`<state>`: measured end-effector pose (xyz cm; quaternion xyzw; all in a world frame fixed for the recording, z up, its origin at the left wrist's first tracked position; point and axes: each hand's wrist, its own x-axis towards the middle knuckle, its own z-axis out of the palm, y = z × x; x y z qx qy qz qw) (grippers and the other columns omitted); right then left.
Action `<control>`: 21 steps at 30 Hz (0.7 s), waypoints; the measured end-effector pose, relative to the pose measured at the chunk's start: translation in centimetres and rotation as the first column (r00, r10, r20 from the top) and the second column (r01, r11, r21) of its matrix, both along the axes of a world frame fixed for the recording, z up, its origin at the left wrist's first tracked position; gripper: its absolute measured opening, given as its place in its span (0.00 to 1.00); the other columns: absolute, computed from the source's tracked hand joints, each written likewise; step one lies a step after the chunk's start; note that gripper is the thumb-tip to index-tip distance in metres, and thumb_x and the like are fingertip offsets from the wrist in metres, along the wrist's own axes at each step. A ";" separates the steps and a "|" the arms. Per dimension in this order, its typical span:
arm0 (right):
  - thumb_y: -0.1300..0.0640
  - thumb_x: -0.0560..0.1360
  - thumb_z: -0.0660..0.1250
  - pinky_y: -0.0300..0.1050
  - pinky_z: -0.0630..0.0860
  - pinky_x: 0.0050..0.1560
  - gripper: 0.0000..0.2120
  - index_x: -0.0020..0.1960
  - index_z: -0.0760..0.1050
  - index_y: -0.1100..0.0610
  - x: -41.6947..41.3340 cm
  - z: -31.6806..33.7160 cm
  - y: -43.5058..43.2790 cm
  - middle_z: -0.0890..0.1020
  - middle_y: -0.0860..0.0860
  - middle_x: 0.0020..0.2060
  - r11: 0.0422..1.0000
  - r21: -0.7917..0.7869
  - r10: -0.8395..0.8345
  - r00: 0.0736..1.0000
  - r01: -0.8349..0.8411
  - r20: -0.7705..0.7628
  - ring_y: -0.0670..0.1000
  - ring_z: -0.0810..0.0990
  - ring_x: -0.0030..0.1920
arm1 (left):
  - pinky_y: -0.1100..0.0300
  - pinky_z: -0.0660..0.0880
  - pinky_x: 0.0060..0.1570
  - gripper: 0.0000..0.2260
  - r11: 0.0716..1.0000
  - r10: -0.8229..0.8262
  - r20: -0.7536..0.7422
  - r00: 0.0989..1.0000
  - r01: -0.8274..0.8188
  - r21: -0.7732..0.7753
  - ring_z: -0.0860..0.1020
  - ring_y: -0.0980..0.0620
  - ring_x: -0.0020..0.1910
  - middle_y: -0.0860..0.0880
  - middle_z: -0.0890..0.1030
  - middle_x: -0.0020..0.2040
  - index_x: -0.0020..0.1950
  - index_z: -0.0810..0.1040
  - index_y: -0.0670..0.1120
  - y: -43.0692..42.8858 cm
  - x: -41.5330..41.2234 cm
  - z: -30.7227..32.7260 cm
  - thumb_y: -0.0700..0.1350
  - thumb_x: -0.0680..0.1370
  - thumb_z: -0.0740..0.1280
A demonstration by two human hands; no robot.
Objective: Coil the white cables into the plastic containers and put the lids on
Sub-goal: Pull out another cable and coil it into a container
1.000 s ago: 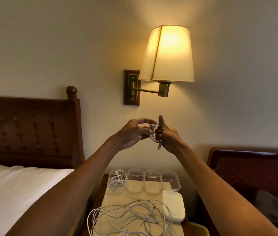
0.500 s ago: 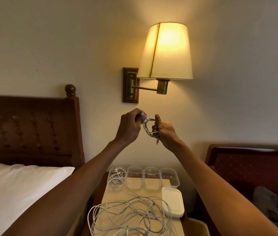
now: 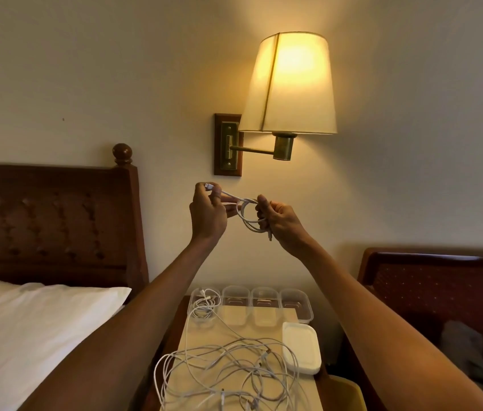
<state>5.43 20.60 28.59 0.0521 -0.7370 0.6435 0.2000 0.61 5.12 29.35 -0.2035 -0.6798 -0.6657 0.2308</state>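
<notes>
left hand (image 3: 208, 210) now apart, cable (image 3: 249, 215) half-hidden

Both forearms bare, no sleeves, rings or watch.

Compared with a second ago, the left hand (image 3: 207, 213) no longer presses against the right hand (image 3: 278, 222) at the centre of the frame; it now sits apart to the left and slightly higher, pinching the cable's connector end (image 3: 209, 186) between thumb and fingers. A straight stretch of the white cable (image 3: 249, 215) now spans the gap between the two hands, where earlier only a tight coil shows. The coil held in the right hand hangs looser and wider than before. The hands are also higher, closer to the lamp bracket.
</notes>
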 end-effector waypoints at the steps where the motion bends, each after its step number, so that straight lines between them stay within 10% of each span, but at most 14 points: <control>1: 0.51 0.82 0.58 0.40 0.74 0.35 0.16 0.47 0.75 0.63 0.0 0.0 0.0 0.74 0.52 0.34 1.000 0.000 -0.004 1.000 0.004 0.001 0.47 0.72 0.32 | 0.67 0.80 0.36 0.07 0.999 -0.048 0.032 0.998 0.048 0.001 0.83 0.54 0.39 0.49 0.81 0.50 0.59 0.71 0.42 -0.2 -0.2 0.0 0.43 0.84 0.58; 4: 0.52 0.83 0.57 0.39 0.74 0.36 0.14 0.49 0.74 0.62 0.1 -0.3 0.9 0.74 0.53 0.36 0.995 -0.087 -0.048 0.999 0.049 0.010 0.48 0.73 0.34 | 0.54 0.83 0.44 0.06 0.966 -0.123 -0.007 0.992 0.118 -0.232 0.84 0.51 0.40 0.46 0.84 0.44 0.54 0.80 0.42 -1.6 -1.4 -0.1 0.43 0.81 0.67; 10: 0.51 0.82 0.59 0.41 0.76 0.35 0.13 0.48 0.74 0.61 0.2 -0.3 0.6 0.76 0.52 0.37 0.978 -0.208 -0.031 0.999 0.036 0.030 0.47 0.75 0.32 | 0.62 0.75 0.47 0.10 0.715 -0.191 -0.139 0.972 0.040 -0.698 0.79 0.53 0.45 0.46 0.83 0.51 0.60 0.82 0.43 -1.9 -1.6 0.0 0.41 0.81 0.66; 21: 0.48 0.79 0.64 0.38 0.70 0.31 0.17 0.44 0.80 0.61 1.1 -0.8 2.4 0.74 0.51 0.32 0.993 0.067 -0.100 0.990 0.093 0.101 0.47 0.70 0.31 | 0.60 0.68 0.38 0.06 0.625 -0.158 -0.655 0.739 -0.439 -0.645 0.77 0.49 0.42 0.51 0.85 0.44 0.52 0.85 0.48 -3.6 -3.0 -0.1 0.43 0.80 0.68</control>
